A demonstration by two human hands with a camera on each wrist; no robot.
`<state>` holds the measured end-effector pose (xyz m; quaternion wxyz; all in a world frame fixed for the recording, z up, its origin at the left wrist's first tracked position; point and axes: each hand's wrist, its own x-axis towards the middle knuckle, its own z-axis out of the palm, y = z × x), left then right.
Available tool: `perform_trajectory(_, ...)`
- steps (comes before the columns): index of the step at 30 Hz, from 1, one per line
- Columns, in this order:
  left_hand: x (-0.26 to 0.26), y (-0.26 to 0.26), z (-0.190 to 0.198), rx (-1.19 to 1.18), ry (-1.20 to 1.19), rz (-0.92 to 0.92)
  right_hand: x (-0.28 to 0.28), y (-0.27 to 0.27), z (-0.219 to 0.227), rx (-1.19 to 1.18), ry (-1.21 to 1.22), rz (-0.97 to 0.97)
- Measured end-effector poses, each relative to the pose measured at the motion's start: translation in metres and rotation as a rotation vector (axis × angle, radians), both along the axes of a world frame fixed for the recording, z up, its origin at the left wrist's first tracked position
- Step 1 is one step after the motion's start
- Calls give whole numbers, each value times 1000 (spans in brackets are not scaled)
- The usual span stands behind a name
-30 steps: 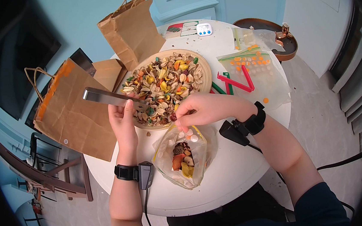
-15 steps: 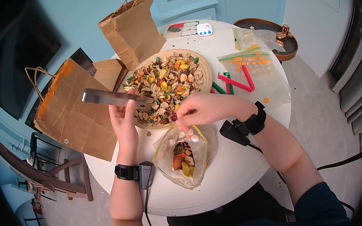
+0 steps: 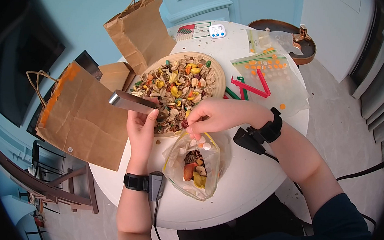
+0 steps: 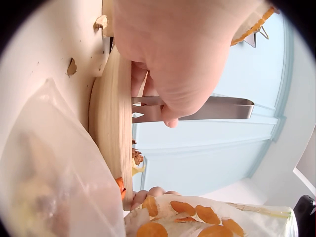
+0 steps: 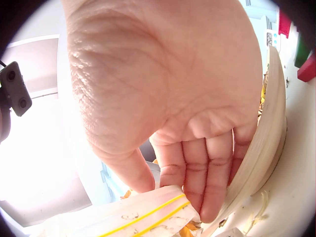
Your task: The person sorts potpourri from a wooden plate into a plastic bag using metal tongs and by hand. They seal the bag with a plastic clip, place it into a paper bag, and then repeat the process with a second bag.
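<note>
My left hand [image 3: 142,131] grips steel tongs [image 3: 131,101] over the near left of a round wooden tray [image 3: 218,81] heaped with potpourri [image 3: 176,91]. In the left wrist view the tongs [image 4: 217,108] dip behind the tray's rim [image 4: 113,118], hiding their tips. My right hand [image 3: 214,115] pinches the rim of a clear zip bag [image 3: 171,170], just in front of the tray. Dried pieces [image 3: 197,174] in red, yellow and brown lie inside the open bag. The right wrist view shows the bag's yellow zip strip [image 5: 148,217] under my thumb and fingers.
Brown paper bags [image 3: 80,120] stand left of the tray and a taller paper bag [image 3: 138,33] behind it. To the right lie red and green bag clips [image 3: 257,87] and a flat, orange-dotted zip bag [image 3: 265,72]. A white timer [image 3: 217,31] sits at the back.
My left hand has shifted a little right with the tongs, which now slope more steeply down toward the potpourri. The right hand and the zip bag have stayed put.
</note>
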<state>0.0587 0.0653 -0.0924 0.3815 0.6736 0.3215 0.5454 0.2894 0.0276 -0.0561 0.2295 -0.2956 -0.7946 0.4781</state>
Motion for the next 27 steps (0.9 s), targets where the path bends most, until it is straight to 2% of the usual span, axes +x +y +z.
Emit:
perform_trajectory(7,-4,-3,10,-20,-92,74,0,1,-1,-2,-15,-11)
perform_trajectory(11,-8,-9,21,-69,-242,99,0,0,1,-10,-32,-26)
perform_trajectory(13,-10,-16,32,-135,-440,-160,0,0,1,-10,-23,-25)
perform_trajectory(15,-10,-24,38,-157,-495,-200,0,-1,2,-4,-29,-26)
perform_trajectory(17,-12,-33,42,-148,-472,-452,0,-1,3,2,-34,-24)
perform_trajectory(19,-12,-40,43,-165,-429,-493,1,0,4,6,-66,-12)
perform_trajectory(22,-16,-41,42,-243,-170,-685,1,-3,9,-14,-80,-21)
perform_trajectory(26,-12,-41,45,-249,-175,-678,1,-1,8,-30,-91,-14)
perform_trajectory(27,-11,-38,44,-220,-258,-570,1,0,7,-23,-81,-10)
